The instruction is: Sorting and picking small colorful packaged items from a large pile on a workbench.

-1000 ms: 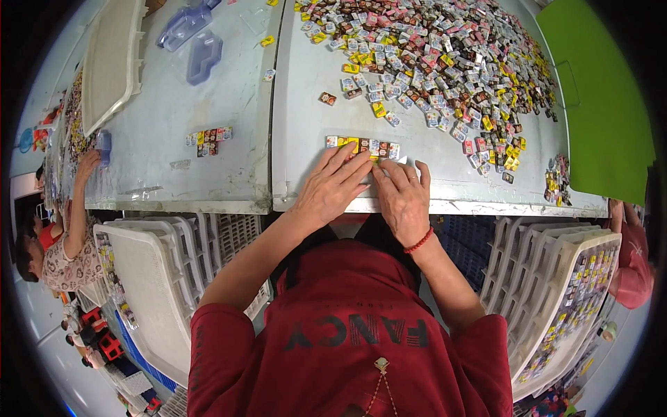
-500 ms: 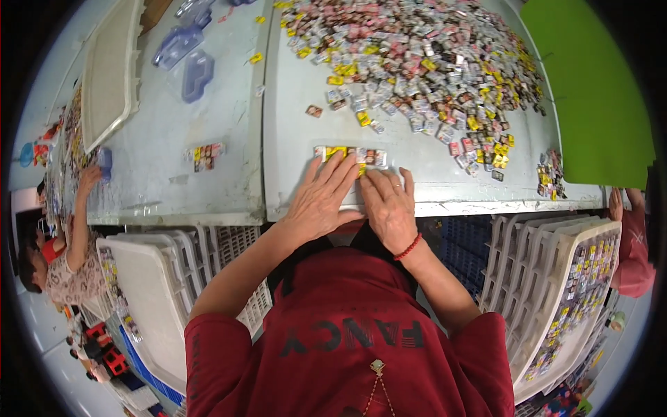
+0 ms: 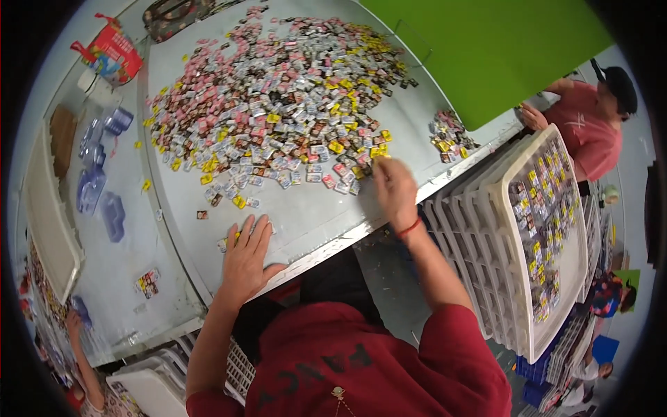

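My left hand (image 3: 246,258) lies flat with fingers spread near the front edge of the table. Beneath its fingers is a short row of small printed packs (image 3: 222,244), mostly covered by the hand. Farther right, my right hand (image 3: 396,197), with a red bead bracelet at the wrist, is at the near right fringe of a big loose pile of small packs (image 3: 278,104). Its fingers are curled in and a little blurred; whatever they hold, if anything, is hidden. Yellow packs (image 3: 379,151) lie close by its fingertips. The pile mixes pink, white, brown and yellow packs.
A smaller heap of packs (image 3: 450,135) sits by the green board (image 3: 486,55). Stacked white trays (image 3: 511,208) stand right of me, the top one holding packs. Clear plastic shells (image 3: 90,187) and a small pack cluster (image 3: 147,283) lie left. A co-worker (image 3: 583,118) stands at right.
My right hand has left the row of packs and moved right to the pile's edge. My left hand stays on the row. The whole view has turned toward the right.
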`<control>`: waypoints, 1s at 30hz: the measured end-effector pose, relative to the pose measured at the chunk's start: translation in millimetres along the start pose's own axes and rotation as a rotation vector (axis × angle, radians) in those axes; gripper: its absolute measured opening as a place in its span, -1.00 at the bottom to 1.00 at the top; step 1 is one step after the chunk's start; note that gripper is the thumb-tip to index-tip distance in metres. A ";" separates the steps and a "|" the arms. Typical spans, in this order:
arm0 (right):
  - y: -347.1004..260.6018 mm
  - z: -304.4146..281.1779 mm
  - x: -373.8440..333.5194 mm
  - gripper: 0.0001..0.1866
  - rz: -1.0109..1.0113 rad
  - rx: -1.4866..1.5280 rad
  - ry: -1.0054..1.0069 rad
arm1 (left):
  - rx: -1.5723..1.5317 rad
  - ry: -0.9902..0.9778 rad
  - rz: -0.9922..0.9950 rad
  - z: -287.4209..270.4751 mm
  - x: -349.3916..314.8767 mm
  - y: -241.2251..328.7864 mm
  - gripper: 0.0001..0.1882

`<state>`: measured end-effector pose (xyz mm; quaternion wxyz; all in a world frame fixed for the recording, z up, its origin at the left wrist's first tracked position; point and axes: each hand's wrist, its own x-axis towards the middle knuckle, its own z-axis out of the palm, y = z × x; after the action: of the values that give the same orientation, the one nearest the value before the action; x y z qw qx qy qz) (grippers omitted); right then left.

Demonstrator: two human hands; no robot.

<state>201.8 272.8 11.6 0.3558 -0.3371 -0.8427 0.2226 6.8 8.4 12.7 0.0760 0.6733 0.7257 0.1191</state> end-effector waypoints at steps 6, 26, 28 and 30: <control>51.1 -23.8 18.3 -0.81 0.009 -0.220 0.034 | -0.017 0.036 -0.076 5.2 8.2 1.8 -0.18; -78.9 84.9 -36.4 -0.68 -0.523 0.002 -0.329 | -0.072 0.706 -0.085 -5.1 -27.5 -71.0 -0.83; -81.2 87.8 -37.4 -0.70 -0.513 -0.019 -0.308 | 0.212 0.748 -0.322 -31.4 -50.8 -116.9 -0.90; -86.5 86.5 -36.5 -0.72 -0.519 -0.061 -0.314 | 0.215 0.760 -0.552 -56.9 -71.1 -162.9 -0.89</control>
<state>120.5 176.3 -7.6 0.2561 -0.0824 -0.9517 0.1481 -159.0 -77.0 19.0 -0.2360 0.3684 0.8619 0.2564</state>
